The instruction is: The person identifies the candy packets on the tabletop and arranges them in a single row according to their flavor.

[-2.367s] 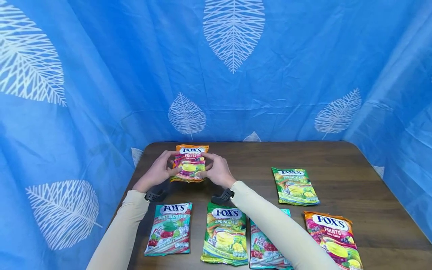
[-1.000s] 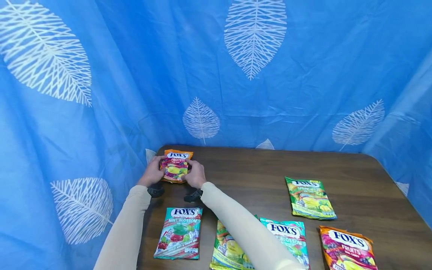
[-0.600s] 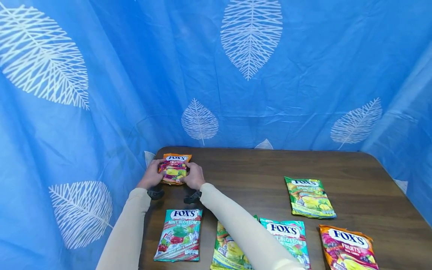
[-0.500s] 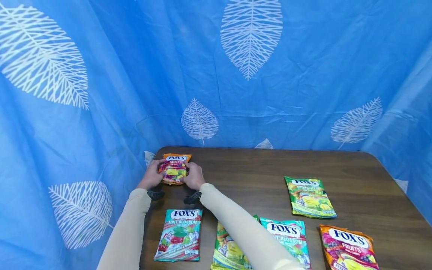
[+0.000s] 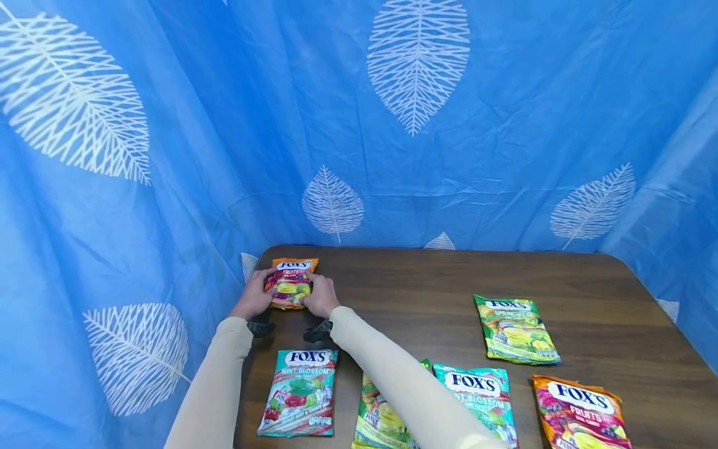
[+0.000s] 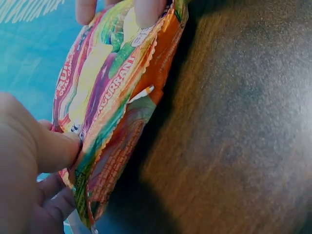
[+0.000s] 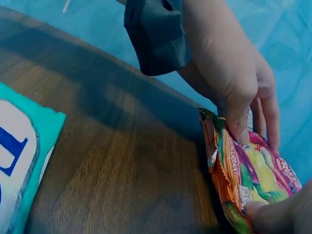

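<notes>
An orange and magenta Fox's Fruits candy bag [image 5: 288, 287] is at the table's far left corner, its printed front up. My left hand [image 5: 255, 295] grips its left edge, thumb on the front, while my right hand [image 5: 321, 295] grips the right edge. In the left wrist view the left thumb [image 6: 58, 150] presses the bag [image 6: 105, 73] near its bottom corner. The bag's lower seam stands right at the wood. The right wrist view shows the right thumb [image 7: 273, 214] on the bag's front, opposite the left hand [image 7: 234, 83].
Nearer on the brown table [image 5: 404, 287] lie a teal Mint Blossom bag [image 5: 299, 393], a green Spring Tea bag [image 5: 376, 418] partly under the right sleeve, and another Mint Blossom bag [image 5: 482, 399]. Rightward are a second Spring Tea bag [image 5: 516, 328] and Fruits bag [image 5: 583, 411]. Blue curtain [image 5: 392, 187] hangs behind.
Both hands have carried the Fruits bag leftward to the table's far left corner and lowered it slightly. The head view has shifted too. Over the last half second almost nothing moves.
</notes>
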The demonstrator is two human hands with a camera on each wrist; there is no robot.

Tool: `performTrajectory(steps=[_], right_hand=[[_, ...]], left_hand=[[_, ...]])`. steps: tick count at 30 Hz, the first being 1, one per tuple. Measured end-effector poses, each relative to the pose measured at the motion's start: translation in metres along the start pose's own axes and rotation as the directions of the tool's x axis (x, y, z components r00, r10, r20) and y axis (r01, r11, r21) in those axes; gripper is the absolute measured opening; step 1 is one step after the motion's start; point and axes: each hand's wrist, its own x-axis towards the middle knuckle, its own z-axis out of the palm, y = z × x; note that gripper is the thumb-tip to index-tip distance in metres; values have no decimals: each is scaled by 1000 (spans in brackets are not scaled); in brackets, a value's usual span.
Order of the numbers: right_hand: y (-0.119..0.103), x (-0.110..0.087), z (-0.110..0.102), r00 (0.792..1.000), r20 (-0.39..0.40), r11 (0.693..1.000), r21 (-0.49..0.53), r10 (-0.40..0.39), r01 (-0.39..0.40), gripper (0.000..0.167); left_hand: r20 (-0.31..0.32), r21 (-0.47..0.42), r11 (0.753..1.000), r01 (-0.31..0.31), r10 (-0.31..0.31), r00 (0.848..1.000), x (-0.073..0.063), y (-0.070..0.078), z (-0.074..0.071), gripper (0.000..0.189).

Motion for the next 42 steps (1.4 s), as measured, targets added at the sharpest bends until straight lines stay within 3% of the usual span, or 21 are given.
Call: performTrajectory(steps=[7, 11, 16, 20, 23, 30, 38, 42], right_hand=[[0, -2, -8, 999, -50, 1000, -6, -15, 15, 70], [3, -5, -13, 997, -75, 999, -17, -29, 28, 69], [2, -18, -27, 995, -84, 998, -18, -62, 61, 65], [1, -39, -45, 987, -83, 989, -75, -137, 131, 62], [0, -56, -58, 979, -91, 980, -99, -184, 175, 62], [-10, -86, -77, 958, -84, 956, -135, -273, 260, 61], [-19, -126, -98, 942, -65, 935, -157, -330, 317, 59], [-14, -150, -107, 934, -80, 929, -163, -348, 332, 59]], left_hand=[[-31, 70, 997, -26, 29, 999, -1, 11, 5, 59], [-86, 83, 996, -44, 51, 995, -4, 19, 10, 57], [-158, 69, 983, -168, 177, 971, -11, 33, 20, 53], [-167, 53, 963, -263, 269, 949, -22, 51, 27, 58], [-177, 46, 951, -306, 309, 934, -32, 64, 30, 64], [-220, -6, 903, -430, 418, 881, -65, 93, 31, 63], [-244, -60, 864, -499, 473, 847, -105, 117, 38, 60], [-244, -114, 854, -508, 472, 847, -126, 120, 45, 59]])
